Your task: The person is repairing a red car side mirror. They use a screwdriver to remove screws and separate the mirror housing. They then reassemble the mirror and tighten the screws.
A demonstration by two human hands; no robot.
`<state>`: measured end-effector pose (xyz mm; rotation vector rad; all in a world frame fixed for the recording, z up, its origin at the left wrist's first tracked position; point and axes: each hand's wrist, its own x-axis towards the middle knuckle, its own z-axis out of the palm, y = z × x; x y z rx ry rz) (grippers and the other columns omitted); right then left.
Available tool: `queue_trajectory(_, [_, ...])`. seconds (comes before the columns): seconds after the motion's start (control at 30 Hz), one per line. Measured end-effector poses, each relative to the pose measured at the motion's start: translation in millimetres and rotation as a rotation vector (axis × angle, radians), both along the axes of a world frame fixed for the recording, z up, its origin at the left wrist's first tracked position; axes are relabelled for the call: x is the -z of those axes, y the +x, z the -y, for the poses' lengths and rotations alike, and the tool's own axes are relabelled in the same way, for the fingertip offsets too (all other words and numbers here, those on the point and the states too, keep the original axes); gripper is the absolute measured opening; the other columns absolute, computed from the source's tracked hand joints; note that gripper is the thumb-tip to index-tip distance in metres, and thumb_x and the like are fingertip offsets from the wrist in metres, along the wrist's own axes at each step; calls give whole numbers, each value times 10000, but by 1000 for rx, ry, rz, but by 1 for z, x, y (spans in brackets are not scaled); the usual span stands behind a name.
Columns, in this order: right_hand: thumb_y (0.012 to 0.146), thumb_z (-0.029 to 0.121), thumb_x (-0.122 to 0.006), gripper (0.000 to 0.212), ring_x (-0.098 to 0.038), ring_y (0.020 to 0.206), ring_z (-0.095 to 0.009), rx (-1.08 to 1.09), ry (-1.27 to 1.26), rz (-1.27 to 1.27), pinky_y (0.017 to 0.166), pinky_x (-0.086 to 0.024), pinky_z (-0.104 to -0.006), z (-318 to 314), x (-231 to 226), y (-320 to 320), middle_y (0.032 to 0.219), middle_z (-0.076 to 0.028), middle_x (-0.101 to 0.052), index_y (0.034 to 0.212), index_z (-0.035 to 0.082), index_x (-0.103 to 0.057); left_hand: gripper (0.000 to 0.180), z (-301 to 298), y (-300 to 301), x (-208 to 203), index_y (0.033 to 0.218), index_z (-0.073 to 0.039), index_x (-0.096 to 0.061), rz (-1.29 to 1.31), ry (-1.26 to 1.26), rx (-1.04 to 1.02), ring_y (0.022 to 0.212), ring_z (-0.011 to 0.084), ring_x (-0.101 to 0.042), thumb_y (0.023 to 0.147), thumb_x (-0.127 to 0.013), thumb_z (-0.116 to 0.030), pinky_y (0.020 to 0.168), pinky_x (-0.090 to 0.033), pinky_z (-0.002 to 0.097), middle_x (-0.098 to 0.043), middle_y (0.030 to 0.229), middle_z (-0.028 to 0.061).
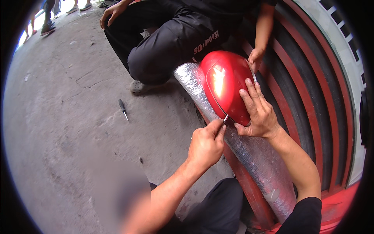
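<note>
"At the near end of the red shell (pixel 231 80), which hand is closer to the seam?"

"Left hand (pixel 207 144): closed round a thin metal tool (pixel 226 118), its tip at the seam. Shell lies ahead and slightly right. Depth of the tip: cannot tell from this angle."

"Right hand (pixel 260 117)?"

"Fingers and thumb spread apart, resting on the shell's right flank."

"Long axis?"

"Away from the wearer, far end leaning left; shell appears to rest on the silver-wrapped roll (pixel 269 177)."
</note>
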<state>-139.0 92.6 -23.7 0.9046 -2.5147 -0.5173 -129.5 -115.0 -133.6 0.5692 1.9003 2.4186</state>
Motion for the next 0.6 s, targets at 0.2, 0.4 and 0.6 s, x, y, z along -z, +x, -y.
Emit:
queue_trajectory(0.2, [917, 713, -560, 973, -495, 1301, -622, -8, 12, -8, 1056, -478, -639, -3, 1, 0, 1525, -386, -396, 1576, 33, -336, 300, 9, -12, 7, 1241, -103, -691, -212, -172, 46, 887, 467, -685, 967, -588, -168, 750, -567, 512, -689, 950, 285])
queue_trajectory(0.4, [923, 728, -538, 985, -481, 1340, -588, 1, 18, -15, 1088, -455, -625, 0, 4, 0, 1532, -378, -397, 1583, 28, -327, 268, 14, -2, -9, 1171, -39, -708, 90, 72, 132, 743, 346, -739, 975, -585, -174, 690, -571, 454, -735, 820, 207])
queue_trajectory(0.6, [932, 715, -534, 970, -463, 1373, -565, -4, 16, -20, 1122, -426, -615, -1, 6, 1, 1531, -370, -406, 1588, 31, -327, 299, 46, 9, -53, 1109, 33, -708, 353, -70, 229, 541, 240, -691, 1018, -544, -200, 535, -554, 381, -721, 728, 165])
